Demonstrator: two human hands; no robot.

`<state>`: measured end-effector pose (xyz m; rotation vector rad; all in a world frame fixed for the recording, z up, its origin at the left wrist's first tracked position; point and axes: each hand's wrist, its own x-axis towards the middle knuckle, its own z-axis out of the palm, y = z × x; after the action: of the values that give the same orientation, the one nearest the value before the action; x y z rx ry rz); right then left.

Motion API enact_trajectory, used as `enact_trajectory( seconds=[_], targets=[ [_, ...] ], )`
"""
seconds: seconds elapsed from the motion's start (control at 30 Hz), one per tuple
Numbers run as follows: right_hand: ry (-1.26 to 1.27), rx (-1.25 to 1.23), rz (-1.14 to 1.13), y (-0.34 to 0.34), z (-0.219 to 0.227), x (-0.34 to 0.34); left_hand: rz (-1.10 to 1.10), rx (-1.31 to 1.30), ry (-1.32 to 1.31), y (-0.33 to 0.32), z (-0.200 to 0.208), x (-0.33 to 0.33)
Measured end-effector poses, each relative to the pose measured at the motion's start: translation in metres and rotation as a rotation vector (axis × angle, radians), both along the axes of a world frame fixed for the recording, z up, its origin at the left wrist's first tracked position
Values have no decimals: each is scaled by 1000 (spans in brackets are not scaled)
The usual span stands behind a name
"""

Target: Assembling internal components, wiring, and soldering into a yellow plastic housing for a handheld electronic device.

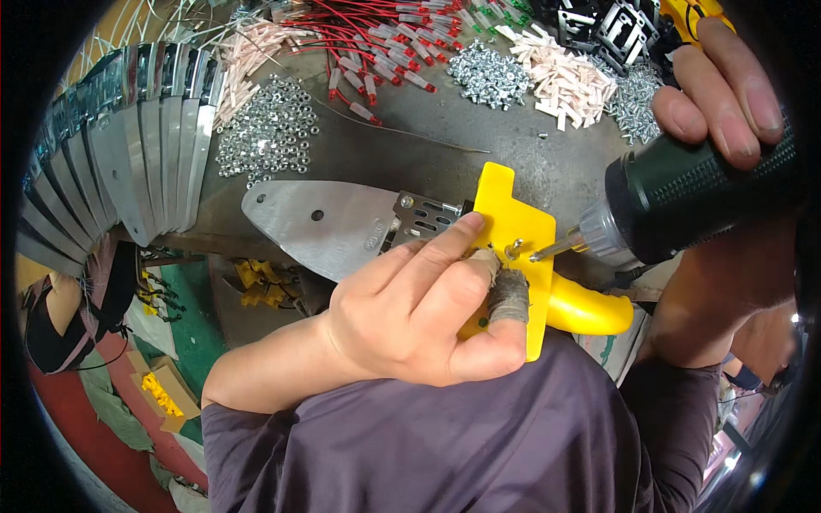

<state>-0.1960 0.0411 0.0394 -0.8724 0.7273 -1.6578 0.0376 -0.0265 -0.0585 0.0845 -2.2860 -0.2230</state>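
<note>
My left hand (402, 321) is closed around a yellow plastic handle (519, 218) with a wide guard, above my lap. Grey tape wraps its thumb, and tape also covers a fingertip. From the handle's left side extends a flat, pointed metal plate (333, 218), with a slotted metal bracket (419, 214) between them. A small screw (513, 249) stands up from the yellow plastic beside my fingers. My right hand (727, 98) grips a dark green electric screwdriver (701, 197), tilted so its bit (554, 248) points left. The bit's tip is close to the screw, apparently not touching it.
Metal plates (128, 145) stand fanned at the left. Behind lie piles of nuts (269, 128), screws (487, 73) and pale pink pieces (569, 77), plus red wires with clear connectors (385, 51). Black frames (611, 34) sit back right. A box of yellow parts (162, 393) is low left.
</note>
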Motion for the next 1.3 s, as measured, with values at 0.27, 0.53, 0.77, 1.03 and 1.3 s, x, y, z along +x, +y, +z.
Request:
enact_trajectory(
  seconds=[0.27, 0.53, 0.77, 1.03, 1.3],
  targets=[
    [100, 34, 145, -24, 12, 13, -11, -8, 5, 0, -1, 2],
    [234, 38, 172, -34, 6, 18, 23, -11, 12, 0, -3, 2],
    [98, -57, 139, -24, 1, 19, 37, -1, 19, -3, -2, 1],
    [336, -47, -624, -14, -28, -17, 24, 5, 7, -5, -2, 1],
    [242, -64, -573, -11, -45, -29, 41, 38, -8, -2, 0, 0]
  ],
)
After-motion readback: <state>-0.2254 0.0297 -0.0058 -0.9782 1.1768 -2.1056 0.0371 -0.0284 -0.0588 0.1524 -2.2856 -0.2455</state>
